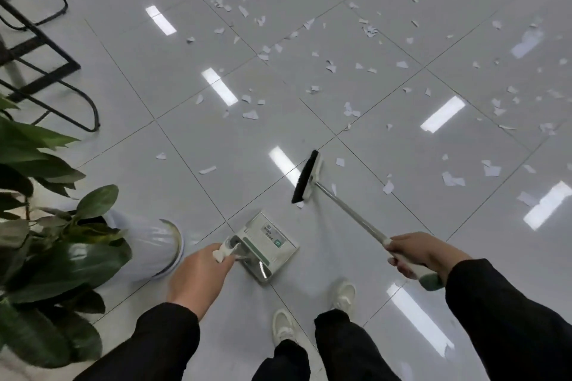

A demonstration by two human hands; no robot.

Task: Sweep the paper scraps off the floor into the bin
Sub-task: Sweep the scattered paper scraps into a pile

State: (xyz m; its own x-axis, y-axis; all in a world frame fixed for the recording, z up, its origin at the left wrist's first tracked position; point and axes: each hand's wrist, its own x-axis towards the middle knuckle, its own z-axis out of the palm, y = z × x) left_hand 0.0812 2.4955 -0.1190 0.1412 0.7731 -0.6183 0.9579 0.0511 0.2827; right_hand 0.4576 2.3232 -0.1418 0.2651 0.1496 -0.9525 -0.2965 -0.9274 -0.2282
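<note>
Small white paper scraps (332, 66), torn and irregular, were strewn over the glossy grey tiled floor (192, 49), thickest toward the far and right parts, with a few stray pieces lying near the broom head (306, 177). The broom (349, 216) was gripped at its white-and-green handle end by the right hand (425, 254), fingers curled round it, and its black bristles were set at the floor in the middle of the scene. A pale dustpan (267, 244) was held by its handle in the left hand (199, 275), low at the near centre, just left of the broom head. A bin (151, 244) lined with a clear bag was seen at the near left, beside a leafy plant (46, 244). Two white shoes (314, 309) were visible near the bottom.
</note>
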